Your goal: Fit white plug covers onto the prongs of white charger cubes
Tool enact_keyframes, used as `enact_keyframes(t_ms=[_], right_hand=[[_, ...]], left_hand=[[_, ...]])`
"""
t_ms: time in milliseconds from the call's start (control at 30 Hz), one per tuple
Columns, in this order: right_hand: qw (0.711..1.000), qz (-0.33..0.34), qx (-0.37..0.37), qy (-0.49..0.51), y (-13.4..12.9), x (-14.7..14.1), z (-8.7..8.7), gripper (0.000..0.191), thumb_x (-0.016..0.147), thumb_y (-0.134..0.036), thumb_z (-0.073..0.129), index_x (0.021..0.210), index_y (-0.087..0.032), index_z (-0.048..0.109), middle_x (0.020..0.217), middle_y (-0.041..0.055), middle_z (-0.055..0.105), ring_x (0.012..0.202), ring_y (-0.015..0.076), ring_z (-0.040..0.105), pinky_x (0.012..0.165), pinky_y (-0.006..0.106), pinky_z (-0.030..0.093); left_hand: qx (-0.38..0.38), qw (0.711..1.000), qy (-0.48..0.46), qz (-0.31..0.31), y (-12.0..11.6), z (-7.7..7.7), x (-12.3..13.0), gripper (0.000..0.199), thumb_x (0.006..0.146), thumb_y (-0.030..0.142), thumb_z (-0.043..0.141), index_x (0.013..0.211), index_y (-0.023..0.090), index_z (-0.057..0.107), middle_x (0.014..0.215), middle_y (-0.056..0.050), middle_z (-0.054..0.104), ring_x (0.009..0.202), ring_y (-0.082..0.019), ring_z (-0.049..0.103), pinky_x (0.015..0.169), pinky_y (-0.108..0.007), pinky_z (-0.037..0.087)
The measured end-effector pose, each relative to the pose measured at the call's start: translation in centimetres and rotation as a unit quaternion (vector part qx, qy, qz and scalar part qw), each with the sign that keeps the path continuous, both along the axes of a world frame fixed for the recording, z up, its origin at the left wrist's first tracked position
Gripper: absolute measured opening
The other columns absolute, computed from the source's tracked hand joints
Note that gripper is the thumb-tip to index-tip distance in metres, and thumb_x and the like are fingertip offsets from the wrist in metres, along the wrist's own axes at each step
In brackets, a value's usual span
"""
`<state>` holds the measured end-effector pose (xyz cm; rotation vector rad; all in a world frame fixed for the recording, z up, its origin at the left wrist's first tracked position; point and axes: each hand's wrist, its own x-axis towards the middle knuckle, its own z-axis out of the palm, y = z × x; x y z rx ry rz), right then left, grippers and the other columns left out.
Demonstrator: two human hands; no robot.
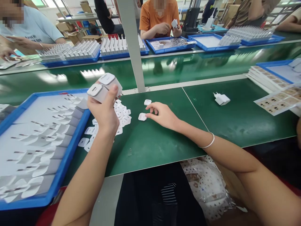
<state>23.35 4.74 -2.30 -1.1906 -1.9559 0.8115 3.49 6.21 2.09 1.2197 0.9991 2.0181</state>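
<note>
Two white plug adapters are gripped side by side in my left hand, raised above the left part of the green table. Below and around that hand lies a pile of small white square caps. My right hand is over the middle of the table, thumb and forefinger apart. Its thumb tip meets the edge of one loose cap lying on the table. Another cap lies just beyond the fingers.
A blue tray with rows of adapters stands at the left. One adapter lies at the right, near sticker sheets. A white post rises ahead. Beyond the belt are more trays and several people.
</note>
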Motion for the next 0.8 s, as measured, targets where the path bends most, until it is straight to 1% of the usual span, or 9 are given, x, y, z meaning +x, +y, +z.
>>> enact_keyframes(t_ms=[67,133,233,367,467,567,633,733,800], right_hand=[[0.997,0.014,0.016,-0.07,-0.1,-1.3,-0.1,0.021,0.09,-0.029,0.069,0.105,-0.015,0.068,0.099,0.0058,0.065,0.086,0.0178,0.056,0.076,0.032,0.042],[0.993,0.041,0.048,-0.102,0.1,-2.7,0.2,0.021,0.093,-0.027,0.066,0.108,-0.015,0.07,0.107,0.0079,0.064,0.098,0.0205,0.057,0.081,0.033,0.043],[0.98,0.108,0.074,-0.149,1.3,-5.0,0.6,0.021,0.093,-0.022,0.066,0.111,-0.015,0.073,0.112,0.0105,0.061,0.108,0.0235,0.054,0.085,0.034,0.043],[0.954,0.2,0.045,-0.217,3.4,-7.8,0.9,0.033,0.09,-0.014,0.07,0.122,-0.018,0.072,0.115,0.0125,0.057,0.112,0.0257,0.049,0.092,0.036,0.041],[0.947,0.221,0.02,-0.233,4.6,-8.8,1.2,0.032,0.085,-0.012,0.074,0.117,-0.016,0.071,0.113,0.0125,0.054,0.111,0.0266,0.047,0.093,0.036,0.041],[0.945,0.231,-0.004,-0.23,5.2,-9.0,1.4,0.025,0.079,-0.014,0.079,0.103,-0.014,0.07,0.109,0.0107,0.053,0.109,0.0269,0.046,0.088,0.034,0.041],[0.951,0.233,-0.004,-0.205,5.3,-9.1,1.4,0.026,0.074,-0.013,0.082,0.094,-0.014,0.066,0.105,0.0087,0.053,0.106,0.0258,0.048,0.085,0.032,0.041],[0.965,0.241,-0.008,-0.105,5.1,-9.1,1.4,0.02,0.076,-0.009,0.076,0.082,-0.015,0.059,0.091,0.004,0.057,0.09,0.0195,0.052,0.077,0.03,0.041],[0.97,0.24,-0.044,-0.01,4.9,-8.7,1.5,0.017,0.078,-0.011,0.072,0.078,-0.015,0.056,0.081,0.0008,0.059,0.078,0.0154,0.052,0.073,0.029,0.041]], left_hand=[[-0.008,1.0,-0.01,0.014,0.4,-0.1,-0.4,0.045,0.066,0.039,0.09,0.098,0.022,0.064,0.095,0.001,0.067,0.085,-0.018,0.068,0.066,-0.032,0.053],[-0.012,0.999,-0.024,0.025,0.7,-0.4,-0.5,0.048,0.064,0.04,0.091,0.098,0.021,0.063,0.095,0.0,0.068,0.085,-0.018,0.068,0.068,-0.034,0.054],[-0.02,0.999,-0.029,0.032,0.9,-0.7,-0.5,0.049,0.062,0.04,0.092,0.097,0.022,0.064,0.092,0.001,0.069,0.084,-0.018,0.068,0.068,-0.034,0.053],[-0.036,0.999,-0.016,0.036,1.0,-1.0,-0.7,0.046,0.062,0.041,0.092,0.095,0.024,0.065,0.09,0.002,0.069,0.081,-0.015,0.067,0.066,-0.033,0.052],[-0.047,0.998,-0.012,0.026,0.9,-1.1,-0.7,0.045,0.064,0.041,0.091,0.094,0.022,0.065,0.092,0.001,0.068,0.082,-0.016,0.065,0.068,-0.034,0.053],[-0.048,0.998,-0.026,0.025,0.7,-1.0,-0.4,0.046,0.064,0.039,0.091,0.095,0.019,0.063,0.091,-0.002,0.067,0.077,-0.015,0.062,0.067,-0.033,0.051],[-0.049,0.998,-0.028,0.026,0.5,-0.8,-0.3,0.047,0.063,0.038,0.091,0.095,0.018,0.063,0.091,-0.003,0.066,0.076,-0.015,0.061,0.067,-0.033,0.05],[-0.044,0.998,-0.029,0.027,0.2,-0.4,-0.2,0.047,0.062,0.04,0.091,0.094,0.019,0.064,0.093,-0.003,0.067,0.078,-0.016,0.063,0.067,-0.032,0.051],[-0.034,0.999,-0.031,0.03,0.1,-0.3,-0.2,0.048,0.06,0.04,0.092,0.094,0.02,0.064,0.093,-0.003,0.068,0.078,-0.017,0.063,0.067,-0.031,0.051]])
